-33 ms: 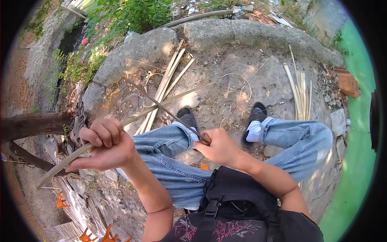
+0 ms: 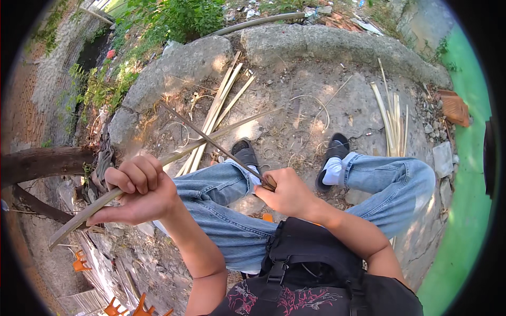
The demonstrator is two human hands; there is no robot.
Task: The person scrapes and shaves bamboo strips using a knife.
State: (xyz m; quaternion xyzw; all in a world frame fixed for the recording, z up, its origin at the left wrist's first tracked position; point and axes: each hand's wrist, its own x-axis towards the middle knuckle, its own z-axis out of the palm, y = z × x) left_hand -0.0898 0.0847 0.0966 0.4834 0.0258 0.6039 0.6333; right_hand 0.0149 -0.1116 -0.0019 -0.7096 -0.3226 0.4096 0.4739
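Observation:
My left hand (image 2: 139, 189) is closed around a long wooden strip, likely bamboo (image 2: 79, 224). One end of the strip sticks out at the lower left; the rest slants up and right past my knee. In my closed right hand (image 2: 287, 194) is a long, thin, dark knife-like tool (image 2: 229, 154), its grip mostly hidden by the fingers. The tool points up and left and crosses the strip between my feet and left hand. Whether the two touch at the crossing, I cannot tell.
Pale split strips (image 2: 219, 105) lie on the dirt beyond my left foot, and another bundle (image 2: 392, 124) lies at the right. A low concrete kerb (image 2: 327, 45) curves behind them. A dark tree trunk (image 2: 47, 163) stands at left; orange plastic chairs (image 2: 113, 307) show at lower left.

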